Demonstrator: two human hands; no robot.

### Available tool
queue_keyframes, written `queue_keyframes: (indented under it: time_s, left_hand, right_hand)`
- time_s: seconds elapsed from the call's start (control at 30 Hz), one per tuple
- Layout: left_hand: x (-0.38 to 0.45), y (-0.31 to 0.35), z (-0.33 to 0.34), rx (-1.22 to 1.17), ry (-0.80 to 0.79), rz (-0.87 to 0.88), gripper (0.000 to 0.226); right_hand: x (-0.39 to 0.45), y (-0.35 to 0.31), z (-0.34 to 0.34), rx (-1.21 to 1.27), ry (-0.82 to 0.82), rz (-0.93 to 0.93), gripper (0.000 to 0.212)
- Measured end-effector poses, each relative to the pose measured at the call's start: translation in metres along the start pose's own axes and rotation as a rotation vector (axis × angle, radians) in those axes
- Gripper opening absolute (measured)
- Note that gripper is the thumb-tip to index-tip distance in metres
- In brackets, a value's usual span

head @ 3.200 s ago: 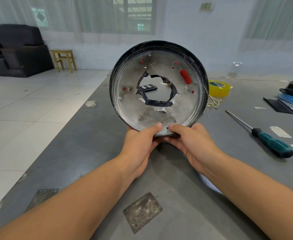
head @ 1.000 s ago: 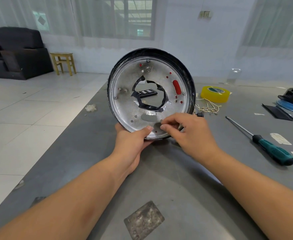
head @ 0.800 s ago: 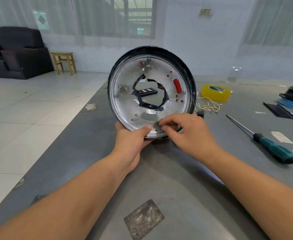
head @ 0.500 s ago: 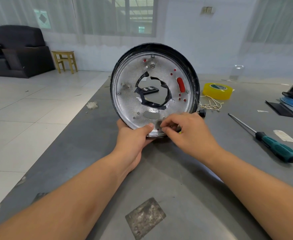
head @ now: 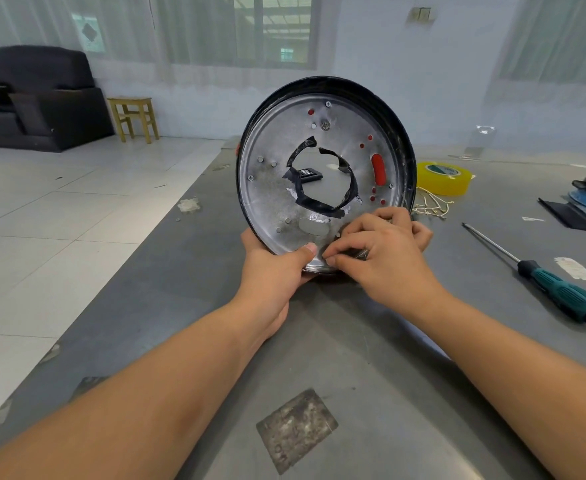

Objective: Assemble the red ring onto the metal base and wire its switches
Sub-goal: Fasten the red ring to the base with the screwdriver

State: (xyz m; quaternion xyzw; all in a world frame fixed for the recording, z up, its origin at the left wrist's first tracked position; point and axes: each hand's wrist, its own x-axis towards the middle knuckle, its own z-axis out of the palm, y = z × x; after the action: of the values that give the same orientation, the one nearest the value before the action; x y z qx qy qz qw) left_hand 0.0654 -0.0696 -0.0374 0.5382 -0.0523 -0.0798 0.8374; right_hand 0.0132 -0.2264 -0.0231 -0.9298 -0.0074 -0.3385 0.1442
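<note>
Head view: the round metal base [head: 277, 206], stood on edge on the grey table [head: 388, 393], has a black rim, red showing through its slot and small holes, and a ragged centre hole edged with black tape. Behind the base are a tiled floor, a dark armchair [head: 38, 98] and a wooden stool [head: 133, 117]. Right of the base lie a screwdriver [head: 544, 282] and a yellow tape roll [head: 444, 178]. The left hand [head: 274, 268] grips the base's lower rim; the right hand [head: 378, 251] has its fingers curled, pinching at the same edge.

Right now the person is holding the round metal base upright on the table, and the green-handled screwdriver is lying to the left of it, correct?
Not quite. The head view shows the screwdriver lying to the right of the metal base, not the left. The rest holds: the left hand grips the upright base at its lower rim on the table.
</note>
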Motion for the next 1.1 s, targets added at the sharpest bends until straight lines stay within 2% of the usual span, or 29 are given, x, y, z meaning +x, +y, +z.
queue_keyframes:
  time_s: [0.17, 0.4, 1.1]
  left_hand:
    - [-0.0016, 0.0004, 0.0, 0.037, -0.012, 0.016, 0.063]
    - [-0.0009, -0.0016, -0.0007, 0.053, -0.02, 0.02, 0.062]
    - [-0.0025, -0.0056, -0.0026, 0.205, -0.035, 0.145, 0.062]
  right_hand:
    - [-0.0003, -0.0024, -0.0004, -0.028, -0.018, 0.024, 0.002]
    - [0.0013, -0.0039, -0.0009, -0.018, -0.031, 0.08, 0.012]
    - [0.0034, -0.007, -0.0035, 0.033, -0.055, 0.237, 0.012]
